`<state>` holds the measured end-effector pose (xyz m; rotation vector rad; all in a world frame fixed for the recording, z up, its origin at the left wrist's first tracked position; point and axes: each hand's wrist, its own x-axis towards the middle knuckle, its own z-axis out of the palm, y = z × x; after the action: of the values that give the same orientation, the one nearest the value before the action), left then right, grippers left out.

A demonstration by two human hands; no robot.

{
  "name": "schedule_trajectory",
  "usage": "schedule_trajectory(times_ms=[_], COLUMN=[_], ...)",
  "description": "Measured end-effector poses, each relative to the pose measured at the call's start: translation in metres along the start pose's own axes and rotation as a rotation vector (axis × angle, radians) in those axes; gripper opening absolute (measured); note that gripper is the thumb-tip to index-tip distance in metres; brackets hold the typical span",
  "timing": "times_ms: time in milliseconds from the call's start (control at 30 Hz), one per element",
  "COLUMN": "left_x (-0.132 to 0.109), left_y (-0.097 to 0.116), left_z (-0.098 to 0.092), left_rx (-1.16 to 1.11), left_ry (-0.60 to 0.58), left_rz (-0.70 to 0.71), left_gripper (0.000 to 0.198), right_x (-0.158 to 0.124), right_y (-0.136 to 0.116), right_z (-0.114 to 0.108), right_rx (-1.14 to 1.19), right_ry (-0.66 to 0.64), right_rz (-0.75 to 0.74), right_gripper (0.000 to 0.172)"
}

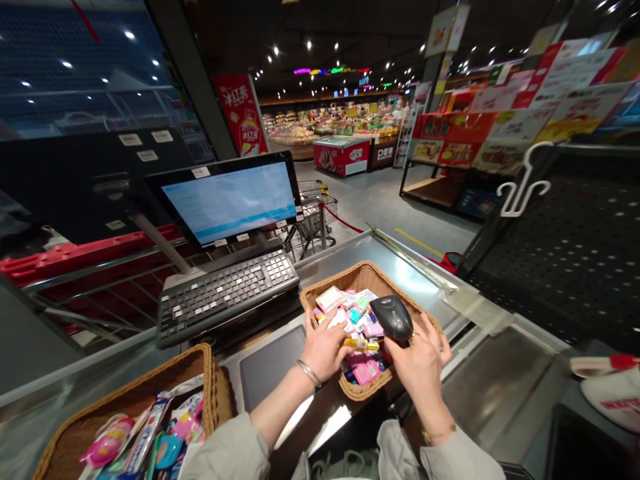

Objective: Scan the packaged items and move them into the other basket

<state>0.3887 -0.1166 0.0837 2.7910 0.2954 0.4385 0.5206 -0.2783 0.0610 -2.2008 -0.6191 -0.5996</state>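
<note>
A long wicker basket [367,270] lies on the metal counter, filled with small colourful packaged items. My left hand [324,345] is over its near left part, fingers bent, pinching a small yellow packet [362,344] with a printed label. My right hand [423,357] grips a black barcode scanner [393,317] by the handle, most of which the hand hides. The scanner's head is above the basket, pointing left and away from me, close to the yellow packet. Under my hands lie pink, white and teal packages [357,310]; the hands partly cover them.
To the left stand a monitor [233,200] and a black keyboard [227,290]. A second wicker basket [213,383] with toys and sweets is at the lower left. White hooks [525,180] hang on a black perforated panel to the right. A shopping cart [313,220] stands beyond the counter.
</note>
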Motion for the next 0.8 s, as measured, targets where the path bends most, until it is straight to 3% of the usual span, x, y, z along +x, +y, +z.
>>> schedule_trajectory(times_ms=[167, 267, 533, 800], left_x=[0.0, -0.005, -0.036, -0.092], left_y=[-0.001, -0.006, -0.015, -0.024], left_z=[0.003, 0.0, -0.032, -0.071], left_rx=[0.123, 0.23, 0.305, 0.406], left_ry=[-0.01, 0.004, 0.045, 0.149], left_rz=[-0.018, -0.014, -0.109, -0.334], left_gripper=[0.055, 0.064, 0.065, 0.06], right_x=[0.0, -0.001, -0.006, -0.018], right_y=[0.0, -0.004, -0.035, -0.087], right_z=[0.001, 0.003, 0.007, 0.012], right_rx=[0.004, 0.02, 0.099, 0.255], right_ry=[-0.014, -0.041, -0.148, -0.192], right_rz=[0.008, 0.007, -0.109, -0.243], right_gripper=[0.049, 0.046, 0.043, 0.038])
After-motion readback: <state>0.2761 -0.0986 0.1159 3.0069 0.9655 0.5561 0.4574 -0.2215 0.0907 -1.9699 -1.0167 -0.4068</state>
